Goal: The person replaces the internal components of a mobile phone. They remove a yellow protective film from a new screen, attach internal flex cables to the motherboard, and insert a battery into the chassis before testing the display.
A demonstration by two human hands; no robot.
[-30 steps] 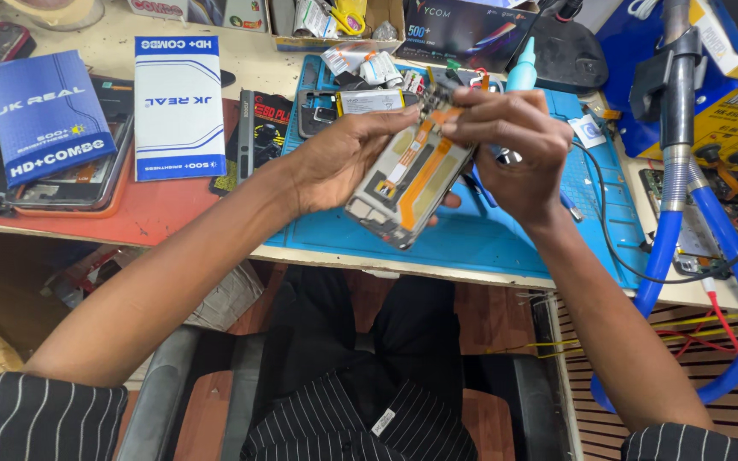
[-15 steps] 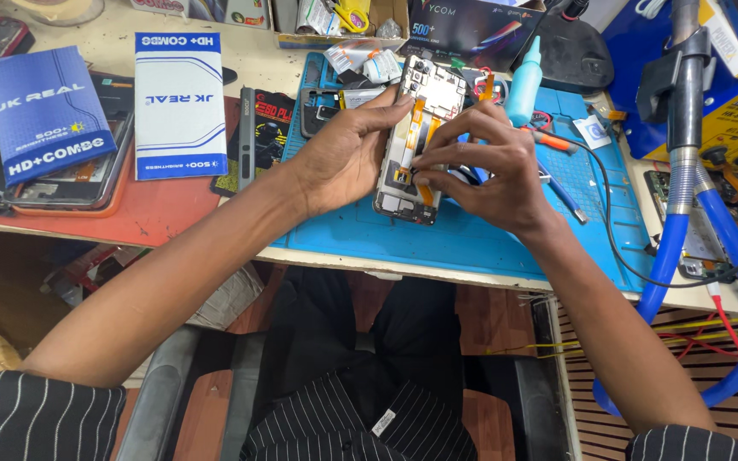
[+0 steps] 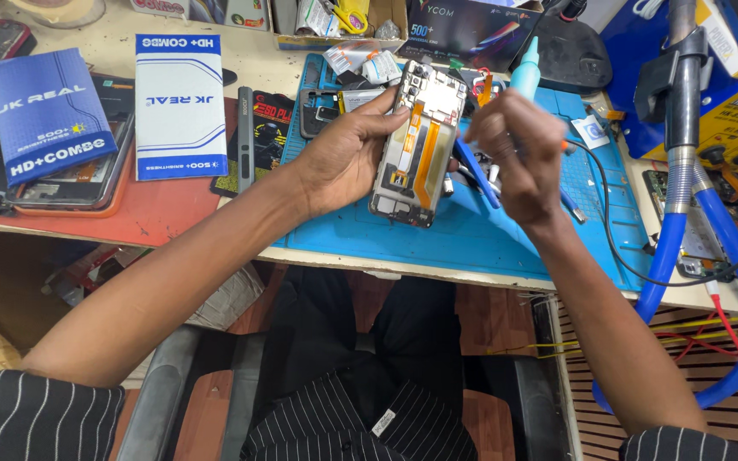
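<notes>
An opened phone frame with orange flex cables and bare circuit parts lies over the blue work mat. My left hand grips its left edge, thumb and fingers wrapped around the side. My right hand hovers just right of the phone with fingers curled together; whether it pinches something small I cannot tell. A blue-handled tool lies on the mat under that hand.
Two blue-and-white boxes lie at the left on a red mat. A light blue bottle stands behind the phone. A blue hose loops at the right beside a blue and yellow machine. Small parts crowd the mat's far edge.
The phone frame has been lowered and turned more upright on the mat. My right hand has come off it and moved right, while my left hand keeps its grip.
</notes>
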